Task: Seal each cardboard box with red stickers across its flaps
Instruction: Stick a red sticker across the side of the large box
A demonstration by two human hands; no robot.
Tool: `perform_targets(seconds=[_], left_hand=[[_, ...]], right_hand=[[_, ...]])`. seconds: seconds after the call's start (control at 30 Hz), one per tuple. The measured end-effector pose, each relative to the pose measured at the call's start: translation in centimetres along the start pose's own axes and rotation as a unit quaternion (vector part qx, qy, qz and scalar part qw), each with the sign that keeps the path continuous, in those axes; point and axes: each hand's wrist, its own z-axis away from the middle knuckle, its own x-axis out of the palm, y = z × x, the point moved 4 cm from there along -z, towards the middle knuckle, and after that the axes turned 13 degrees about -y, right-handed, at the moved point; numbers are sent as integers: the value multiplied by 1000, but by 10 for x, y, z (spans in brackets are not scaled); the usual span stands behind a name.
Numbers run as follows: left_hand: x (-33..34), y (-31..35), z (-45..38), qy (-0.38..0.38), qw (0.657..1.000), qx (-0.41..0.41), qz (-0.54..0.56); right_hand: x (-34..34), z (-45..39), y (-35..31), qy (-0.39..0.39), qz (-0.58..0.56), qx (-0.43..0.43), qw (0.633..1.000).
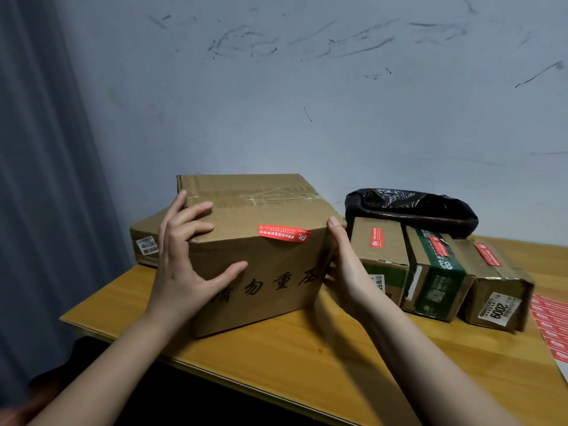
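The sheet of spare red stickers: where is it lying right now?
In the head view the sticker sheet lies flat on the wooden table at the far right edge of frame, just right of the rightmost small box, partly cut off.

Bare desk (307, 358) lies open in front; three small boxes (430, 272) and a black bag (412, 207) crowd the right side.

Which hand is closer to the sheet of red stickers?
Right. The right hand presses the big box's right side, nearer the sticker sheet at the table's right edge. The left hand grips the box's left corner, farther away.
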Motion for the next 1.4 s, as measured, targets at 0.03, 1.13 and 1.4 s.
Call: perform_targets(seconds=[0.03,1.13,1.4], left_hand=[[1,1,0,1,1000,-5,2],[1,-1,11,-1,999,11,-48],[1,1,12,-2,999,18,-37]], right_hand=[[0,1,-2,8,4,-9,1000],[45,36,-50,69,578,-352,733],[55,36,-63,63,599,-326,729]])
